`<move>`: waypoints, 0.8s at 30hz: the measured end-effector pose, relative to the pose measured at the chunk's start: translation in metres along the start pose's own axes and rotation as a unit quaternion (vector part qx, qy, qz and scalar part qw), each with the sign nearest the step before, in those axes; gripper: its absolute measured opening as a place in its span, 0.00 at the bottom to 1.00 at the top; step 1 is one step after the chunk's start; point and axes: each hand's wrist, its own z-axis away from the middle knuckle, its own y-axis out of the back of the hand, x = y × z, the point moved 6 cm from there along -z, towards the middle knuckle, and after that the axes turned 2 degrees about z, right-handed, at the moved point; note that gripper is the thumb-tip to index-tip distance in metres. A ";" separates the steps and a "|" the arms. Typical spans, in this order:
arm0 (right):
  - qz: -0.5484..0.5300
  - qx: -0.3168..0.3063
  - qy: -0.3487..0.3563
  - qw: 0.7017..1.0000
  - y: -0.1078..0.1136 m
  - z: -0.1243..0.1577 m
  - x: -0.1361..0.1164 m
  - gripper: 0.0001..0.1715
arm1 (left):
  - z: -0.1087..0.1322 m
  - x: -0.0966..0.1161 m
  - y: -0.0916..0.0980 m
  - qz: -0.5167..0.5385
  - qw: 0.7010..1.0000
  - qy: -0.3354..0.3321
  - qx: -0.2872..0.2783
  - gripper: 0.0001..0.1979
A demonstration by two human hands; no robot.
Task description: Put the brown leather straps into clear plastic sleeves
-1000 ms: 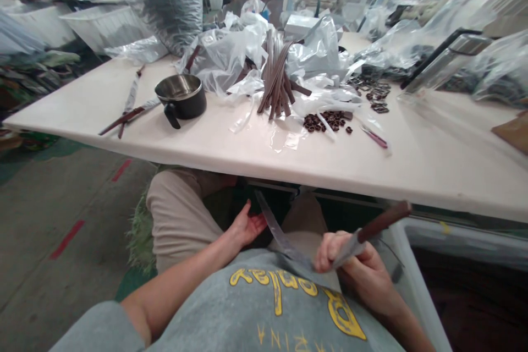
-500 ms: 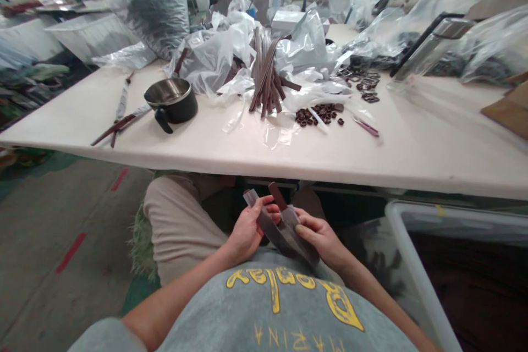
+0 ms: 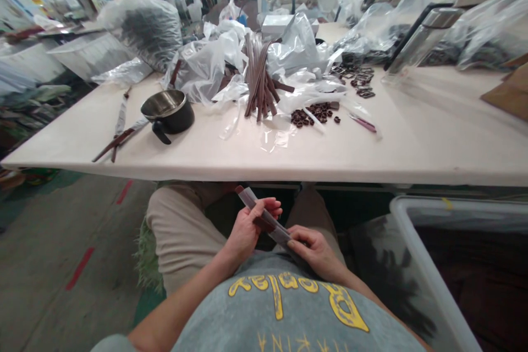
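Over my lap, my left hand (image 3: 251, 229) and my right hand (image 3: 312, 251) both grip a narrow brown strap (image 3: 266, 215) inside a transparent plastic sleeve. The strap lies tilted, with its upper end sticking out past my left fingers. My right thumb and fingers pinch its lower part. Both hands are below the front edge of the white table (image 3: 371, 157). On that table stand a bundle of brown straps (image 3: 259, 85), a pile of small brown rings (image 3: 311, 114) and a steel pot with a black handle (image 3: 166, 111).
Loose plastic bags (image 3: 202, 69) lie heaped along the table's far side, with dark metal buckles (image 3: 355, 78) and pink-handled pliers (image 3: 363, 123) nearby. A white-rimmed bin (image 3: 416, 225) stands low at my right. Farther back, other people work among tables.
The sleeved strap, bent and bunched between my hands earlier, now lies straight and narrow. My left hand has closed on it, after being open a second ago. The view has tilted slightly.
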 end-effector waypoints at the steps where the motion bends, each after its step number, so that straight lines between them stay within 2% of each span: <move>1: 0.012 0.010 0.010 1.000 0.001 0.000 -0.005 0.18 | 0.001 0.002 -0.002 -0.030 0.999 -0.014 -0.010 0.20; 5: 0.039 0.030 0.051 0.997 0.001 0.002 -0.017 0.16 | 0.003 0.010 -0.007 -0.132 0.989 -0.054 -0.043 0.22; 9: 0.052 0.040 0.091 0.994 0.001 0.002 -0.027 0.14 | 0.007 0.001 -0.010 -0.180 0.980 -0.010 -0.080 0.24; 11: 0.058 0.058 0.096 0.992 0.004 0.002 -0.030 0.15 | 0.012 -0.005 -0.016 -0.203 0.972 0.012 -0.120 0.25; 15: 0.060 0.079 0.098 0.990 0.006 0.002 -0.038 0.15 | 0.018 -0.012 -0.025 -0.273 0.945 -0.003 -0.183 0.26; 21: 0.060 0.068 0.103 0.990 0.004 0.001 -0.042 0.14 | 0.013 -0.019 -0.026 -0.328 0.921 -0.030 -0.210 0.23; 24: 0.074 0.072 0.108 0.989 0.016 0.006 -0.042 0.13 | 0.012 -0.022 -0.019 -0.316 0.932 -0.016 -0.179 0.22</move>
